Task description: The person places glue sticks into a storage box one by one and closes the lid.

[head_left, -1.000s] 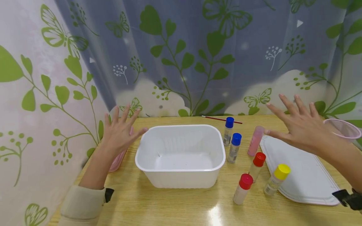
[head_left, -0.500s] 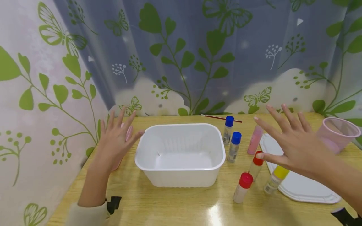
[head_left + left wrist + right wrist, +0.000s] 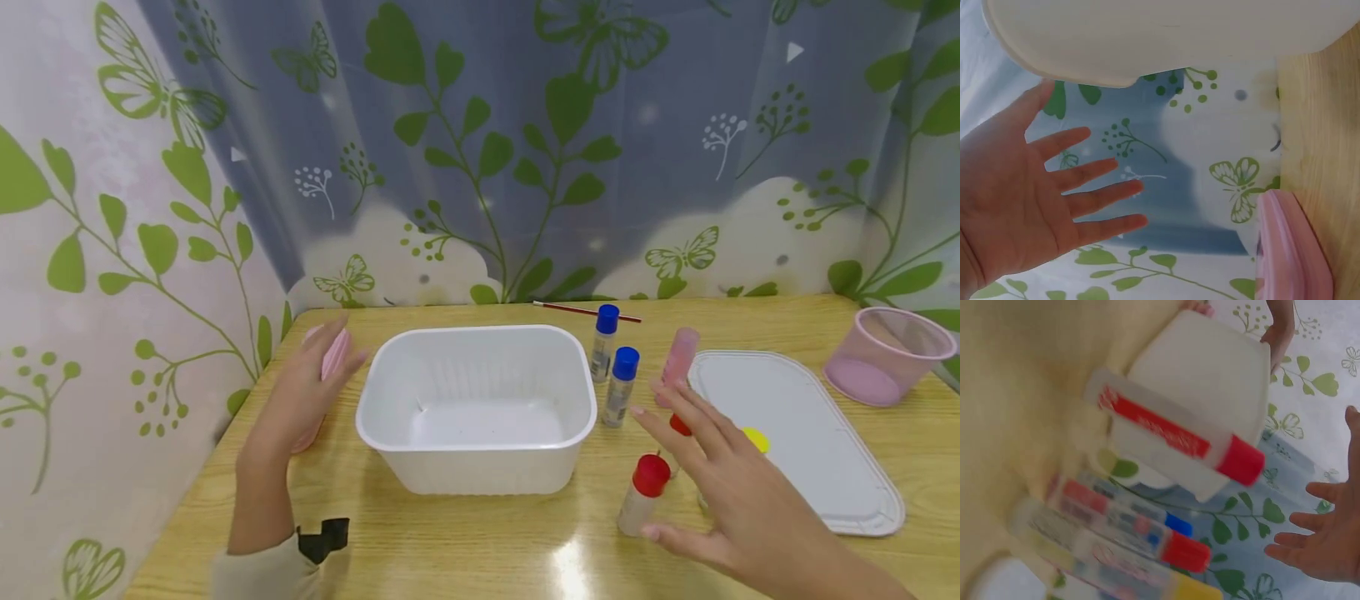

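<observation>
My right hand (image 3: 742, 492) hovers with spread fingers over the bottles at the right, its thumb beside a red-capped bottle (image 3: 637, 508). Its fingers partly hide a second red-capped bottle (image 3: 680, 425) and a bottle whose yellow cap (image 3: 756, 440) shows. In the right wrist view the nearer red-capped bottle (image 3: 1160, 428) stands apart from the hand (image 3: 1329, 531). To the left of a white plastic tub (image 3: 476, 471), my left hand (image 3: 292, 400) is held up, fingers extended and palm bare in the left wrist view. Behind it lies a pink ridged object (image 3: 337, 354), partly covered.
Two blue-capped bottles (image 3: 621, 392) and a pink bottle (image 3: 681, 354) stand right of the tub. A thin brush (image 3: 585, 312) lies at the back. Further right are a white tray (image 3: 825, 467) and a pink cup (image 3: 873, 367). A patterned curtain (image 3: 480, 167) hangs behind the table.
My right hand has come down and leftward from above the tray to the red-capped bottles. The left hand has lowered slightly and turned, staying left of the tub.
</observation>
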A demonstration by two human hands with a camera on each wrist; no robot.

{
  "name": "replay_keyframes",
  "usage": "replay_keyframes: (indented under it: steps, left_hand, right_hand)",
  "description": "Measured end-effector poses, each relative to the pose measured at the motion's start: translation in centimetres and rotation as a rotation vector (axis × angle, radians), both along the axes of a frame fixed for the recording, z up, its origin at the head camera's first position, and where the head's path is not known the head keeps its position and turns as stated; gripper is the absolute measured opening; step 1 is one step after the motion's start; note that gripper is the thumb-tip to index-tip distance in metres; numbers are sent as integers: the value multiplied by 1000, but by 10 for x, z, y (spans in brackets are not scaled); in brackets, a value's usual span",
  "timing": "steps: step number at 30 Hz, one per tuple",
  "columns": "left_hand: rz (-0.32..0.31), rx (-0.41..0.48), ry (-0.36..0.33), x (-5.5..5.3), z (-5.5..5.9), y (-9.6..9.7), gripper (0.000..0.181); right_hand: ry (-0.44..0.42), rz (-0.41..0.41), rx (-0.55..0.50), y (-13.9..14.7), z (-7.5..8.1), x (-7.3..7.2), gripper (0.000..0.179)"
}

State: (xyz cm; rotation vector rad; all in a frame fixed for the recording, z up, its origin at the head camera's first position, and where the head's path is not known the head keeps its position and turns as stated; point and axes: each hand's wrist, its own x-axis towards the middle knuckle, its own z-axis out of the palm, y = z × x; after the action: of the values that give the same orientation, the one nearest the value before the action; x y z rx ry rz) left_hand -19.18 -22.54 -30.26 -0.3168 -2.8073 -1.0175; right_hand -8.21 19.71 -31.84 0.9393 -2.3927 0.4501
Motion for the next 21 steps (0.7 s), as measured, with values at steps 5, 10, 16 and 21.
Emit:
replay_keyframes:
  steps: [5,10,16,21]
  left_hand:
    - [-27,45,-66,-4,-7,-3,71]
    - [-146,250,-140,-12,-20,-9,61]
    - [-244,471,-241,-16,-30,-14,55]
    - [-255,509,-289,-19,-32,-12,55]
  right_hand:
    - [-127,-26,-156,-7,-16,7,76]
    - [-246,-115,-267,-12,-26,11,67]
    - [-321,-115,-391,-12,-34,7,55]
    - [-358,-100,-483,-9,-40,5,49]
